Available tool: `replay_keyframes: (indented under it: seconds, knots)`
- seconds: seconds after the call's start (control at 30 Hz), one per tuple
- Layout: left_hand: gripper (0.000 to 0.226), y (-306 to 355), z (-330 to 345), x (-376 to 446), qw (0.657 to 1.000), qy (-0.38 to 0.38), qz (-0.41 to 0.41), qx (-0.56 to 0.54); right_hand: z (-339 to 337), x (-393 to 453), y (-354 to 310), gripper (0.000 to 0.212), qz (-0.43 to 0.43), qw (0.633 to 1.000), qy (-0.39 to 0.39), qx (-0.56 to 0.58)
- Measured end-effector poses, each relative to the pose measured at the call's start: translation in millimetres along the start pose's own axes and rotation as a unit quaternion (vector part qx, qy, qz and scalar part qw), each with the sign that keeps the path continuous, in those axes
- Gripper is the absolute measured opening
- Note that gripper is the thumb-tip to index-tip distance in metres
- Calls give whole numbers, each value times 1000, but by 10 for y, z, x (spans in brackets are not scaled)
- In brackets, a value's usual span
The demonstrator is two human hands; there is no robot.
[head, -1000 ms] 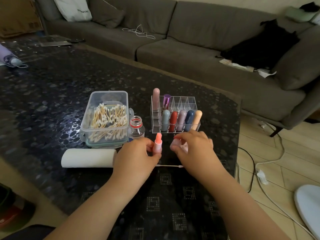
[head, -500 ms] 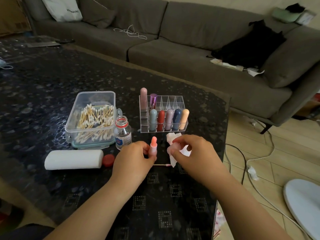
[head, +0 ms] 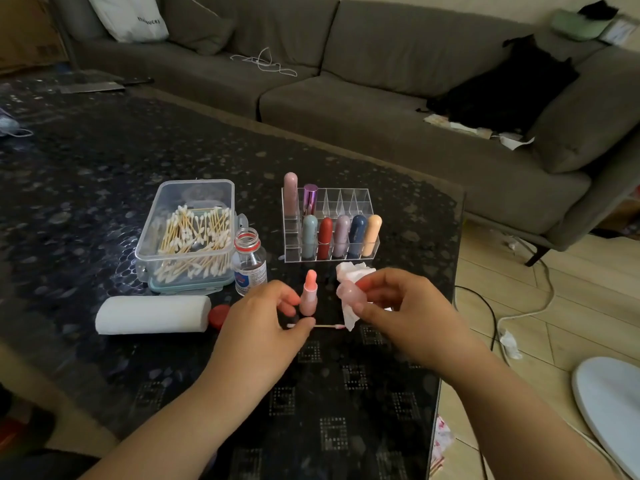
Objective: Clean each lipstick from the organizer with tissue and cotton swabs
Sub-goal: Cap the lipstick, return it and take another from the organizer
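Your left hand (head: pixel 266 320) has a closed grip on the open lipstick (head: pixel 308 296): thumb and fingers pinch its pale pink base, so the coral bullet stands upright and free, just in front of the organizer (head: pixel 330 226). I judge you hold it low so that nothing smears. Your right hand (head: pixel 398 306) grips the pink cap (head: pixel 349 294) together with a crumpled tissue (head: pixel 351 275) — fingers curled round both, probably so the cap can go on, or be wiped, without putting anything down. One used cotton swab (head: pixel 327 326) lies on the worktop (head: pixel 104 161) between your hands, its tip stained pink. Seven lipsticks stand in the organizer. At the left are the box of swabs (head: pixel 188 233), an uncapped small bottle (head: pixel 249 263) with its red cap (head: pixel 219 314) beside it, and a tissue roll (head: pixel 152 314).
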State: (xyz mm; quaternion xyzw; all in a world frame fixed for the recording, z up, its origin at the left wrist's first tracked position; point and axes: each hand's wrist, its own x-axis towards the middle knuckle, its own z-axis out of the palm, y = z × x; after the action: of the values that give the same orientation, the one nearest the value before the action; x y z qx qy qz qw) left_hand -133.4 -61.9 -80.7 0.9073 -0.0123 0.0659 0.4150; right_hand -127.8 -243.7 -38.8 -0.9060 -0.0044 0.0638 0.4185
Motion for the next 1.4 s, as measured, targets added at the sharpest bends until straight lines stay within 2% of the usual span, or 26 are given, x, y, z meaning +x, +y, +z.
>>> replay_keyframes:
  seconds: [0.13,0.2,0.33,0.4,0.43,0.5,0.53,0.6,0.73,0.8,0.93,1.1,1.17,1.27,1.4]
  knots:
    - [24,-12,-88,-144,981,-73,-10,-179,20,-118,-71,19,1,993,-80,92]
    - [24,1,-128,-176,972,-102,6,-213,76,-169,-101,29,-10,985,-118,124]
    - [21,37,-175,-183,959,-102,19,-262,173,-232,-129,18,-21,978,-149,143]
    - [20,41,-191,-185,959,-94,20,-266,162,-232,-124,16,-27,982,-138,128]
    - [19,41,-198,-185,961,-89,16,-262,146,-219,-107,15,-30,988,-109,104]
    - [16,43,-213,-180,964,-79,9,-252,112,-146,-30,14,-38,999,5,-22]
    - [16,46,-218,-180,965,-75,5,-249,100,-102,15,18,-45,993,59,-94]
    - [19,57,-224,-183,966,-80,0,-245,110,1,116,33,-50,979,97,-175]
    - [22,65,-213,-190,966,-97,-16,-239,228,106,205,49,-35,975,56,-212]
    - [23,66,-211,-182,964,-98,-22,-246,271,132,203,43,-31,975,60,-213]
    - [26,67,-197,-171,961,-99,-37,-255,273,166,200,16,-17,975,74,-210]
    - [26,71,-208,-162,951,-101,-40,-290,112,62,82,11,-70,967,134,-204]
    - [28,77,-220,-162,946,-104,-40,-304,41,-29,12,16,-89,967,139,-194]
    - [28,84,-223,-175,938,-123,-27,-323,2,-184,-72,15,-79,985,85,-127]
    - [27,118,-191,-189,926,-135,-5,-352,13,-301,-141,12,-116,993,21,-14]
